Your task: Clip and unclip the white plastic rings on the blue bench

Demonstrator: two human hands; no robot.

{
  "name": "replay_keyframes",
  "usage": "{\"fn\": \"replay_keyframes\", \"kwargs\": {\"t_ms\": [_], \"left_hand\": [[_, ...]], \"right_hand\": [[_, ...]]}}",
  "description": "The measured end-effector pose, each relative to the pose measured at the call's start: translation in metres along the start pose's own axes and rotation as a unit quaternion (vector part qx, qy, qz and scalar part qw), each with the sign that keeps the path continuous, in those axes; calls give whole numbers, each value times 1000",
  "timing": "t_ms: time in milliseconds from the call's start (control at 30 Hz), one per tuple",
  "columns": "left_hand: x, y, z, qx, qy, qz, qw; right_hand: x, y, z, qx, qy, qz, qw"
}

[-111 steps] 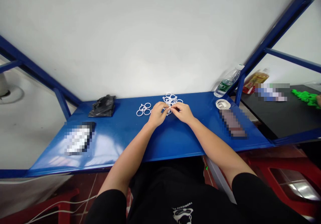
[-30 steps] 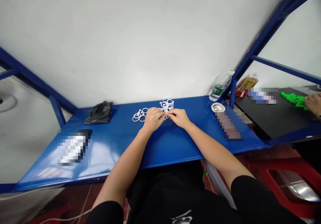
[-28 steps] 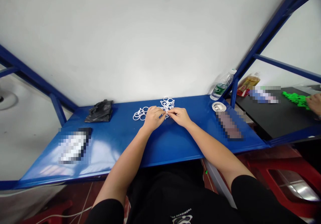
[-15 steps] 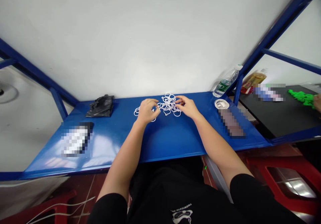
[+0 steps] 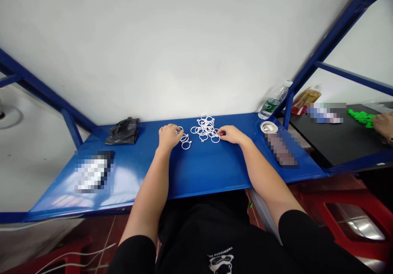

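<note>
A pile of thin white rings (image 5: 204, 127), each with a small knob, lies on the blue tabletop (image 5: 205, 167). Left of it is a smaller cluster of white rings (image 5: 184, 138). My left hand (image 5: 168, 136) is over that cluster's left edge, fingers curled down and closed on a white ring that they mostly hide. At the pile's right edge, my right hand (image 5: 232, 134) pinches a white ring (image 5: 215, 139) between thumb and fingertips; the ring is still down among the others.
A crumpled black plastic bag (image 5: 123, 130) lies at back left. A water bottle (image 5: 274, 100) leans by the blue frame at right, near a white coil (image 5: 269, 127). Pixelated items lie at both sides. Another person's hand (image 5: 383, 124) touches green pieces (image 5: 361, 118) on a black table.
My left hand has moved left, from beside the pile to the smaller cluster. My right hand has dropped slightly and its fingers have closed on a ring at the pile's edge.
</note>
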State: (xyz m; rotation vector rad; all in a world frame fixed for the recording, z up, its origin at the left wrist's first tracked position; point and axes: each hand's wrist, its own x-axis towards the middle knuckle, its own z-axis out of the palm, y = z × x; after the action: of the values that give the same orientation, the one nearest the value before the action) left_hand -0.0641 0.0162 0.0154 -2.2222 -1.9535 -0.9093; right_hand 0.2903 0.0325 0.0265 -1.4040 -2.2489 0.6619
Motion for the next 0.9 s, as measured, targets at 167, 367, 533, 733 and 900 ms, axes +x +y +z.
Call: {"fn": "replay_keyframes", "kwargs": {"t_ms": [167,367,533,733,900], "left_hand": [[-2,12,11,-42,10,48,998],[-7,39,20,-106,3,162,981],[-15,61,22,-130,-8,213,968],[-22,78,17,-143,-6,244,959],[-22,81,17,-154,7,234,960]], "right_hand": [[-1,-2,0,-4,-21,8,1000],[-2,-13,-3,76,27,-30,996],[-4,-26,-3,139,66,-39,987],[-5,-42,9,165,94,-58,980],[-7,-55,21,163,95,-100,977]]}}
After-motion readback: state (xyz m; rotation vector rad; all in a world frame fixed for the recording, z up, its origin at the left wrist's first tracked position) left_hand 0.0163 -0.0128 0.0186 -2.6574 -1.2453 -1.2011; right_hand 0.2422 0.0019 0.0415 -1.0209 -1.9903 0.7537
